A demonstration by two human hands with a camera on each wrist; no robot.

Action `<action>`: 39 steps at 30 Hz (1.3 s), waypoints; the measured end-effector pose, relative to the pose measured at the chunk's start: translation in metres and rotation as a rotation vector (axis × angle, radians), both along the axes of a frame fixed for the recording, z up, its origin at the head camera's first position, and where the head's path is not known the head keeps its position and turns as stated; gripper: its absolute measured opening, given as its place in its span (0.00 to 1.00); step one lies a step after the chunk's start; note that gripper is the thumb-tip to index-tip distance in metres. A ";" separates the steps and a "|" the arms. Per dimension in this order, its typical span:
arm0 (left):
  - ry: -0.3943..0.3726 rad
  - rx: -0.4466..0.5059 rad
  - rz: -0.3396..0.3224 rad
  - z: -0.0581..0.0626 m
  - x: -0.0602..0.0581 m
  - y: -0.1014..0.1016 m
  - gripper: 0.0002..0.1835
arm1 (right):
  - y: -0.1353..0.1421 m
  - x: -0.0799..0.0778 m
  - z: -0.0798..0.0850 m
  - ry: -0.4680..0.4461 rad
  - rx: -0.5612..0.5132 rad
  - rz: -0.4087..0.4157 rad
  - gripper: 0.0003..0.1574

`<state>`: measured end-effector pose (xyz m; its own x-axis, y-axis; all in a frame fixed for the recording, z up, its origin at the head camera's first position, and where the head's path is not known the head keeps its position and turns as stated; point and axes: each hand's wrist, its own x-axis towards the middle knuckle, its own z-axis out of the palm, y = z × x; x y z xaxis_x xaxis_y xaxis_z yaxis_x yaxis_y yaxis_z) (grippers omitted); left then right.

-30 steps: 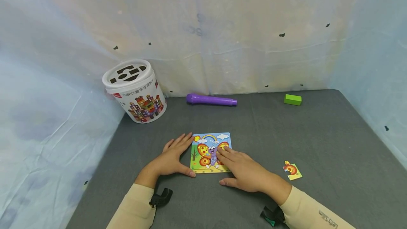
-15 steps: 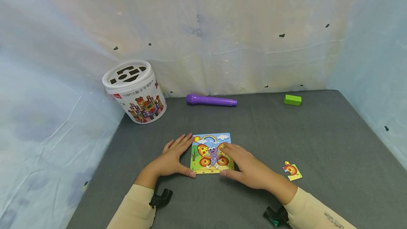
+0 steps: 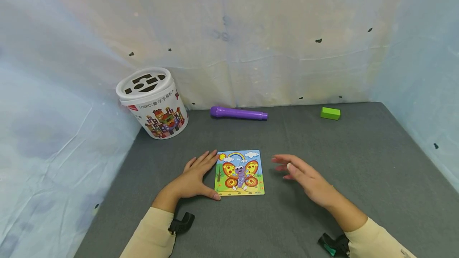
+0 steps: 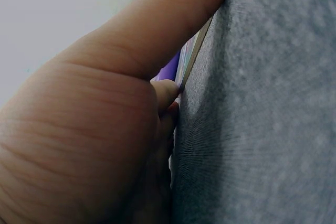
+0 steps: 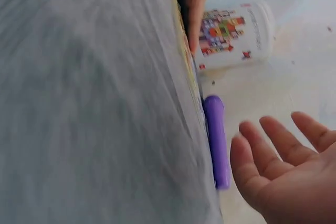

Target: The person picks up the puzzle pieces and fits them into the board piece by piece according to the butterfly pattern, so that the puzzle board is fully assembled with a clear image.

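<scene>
A square butterfly puzzle (image 3: 239,172) lies flat on the grey table, its picture facing up. My left hand (image 3: 195,178) rests beside it with fingers spread; fingertips and thumb touch its left edge. Seen from the left wrist, the thumb lies over the puzzle's thin edge (image 4: 198,48). To the right of the puzzle, apart from it, my right hand (image 3: 306,176) is held above the table with loosely bent fingers and nothing in them. The right wrist view shows that hand (image 5: 294,166) with palm and fingers bare. The loose puzzle piece seen earlier is hidden by the right hand and forearm.
A white bucket (image 3: 157,106) with a slotted lid stands at the back left. Along the back lies a purple toy microphone (image 3: 238,113). A green block (image 3: 330,113) sits at the back right. Patterned sheets (image 3: 251,51) hang behind the grey table (image 3: 358,150).
My right hand has lifted off the puzzle and moved right, turning thumb-up. It now covers where the loose piece lay. The left hand stays in place.
</scene>
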<state>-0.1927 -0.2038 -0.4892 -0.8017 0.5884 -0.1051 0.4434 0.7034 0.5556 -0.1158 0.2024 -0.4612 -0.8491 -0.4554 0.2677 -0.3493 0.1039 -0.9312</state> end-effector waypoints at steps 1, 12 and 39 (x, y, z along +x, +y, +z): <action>0.000 -0.001 0.000 0.000 0.000 0.000 0.76 | 0.006 0.001 0.001 -0.015 -0.035 0.024 0.30; -0.004 -0.007 -0.002 -0.001 -0.001 0.000 0.76 | 0.076 0.011 0.005 -0.091 -0.171 0.115 0.46; -0.003 -0.014 0.000 0.000 -0.001 0.000 0.76 | 0.140 0.025 -0.015 0.027 0.476 -0.035 0.29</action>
<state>-0.1936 -0.2034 -0.4895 -0.8013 0.5869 -0.1159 0.4415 0.7109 0.5474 -0.0906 0.3424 -0.4765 -0.8618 -0.5040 0.0578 -0.3610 0.5292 -0.7679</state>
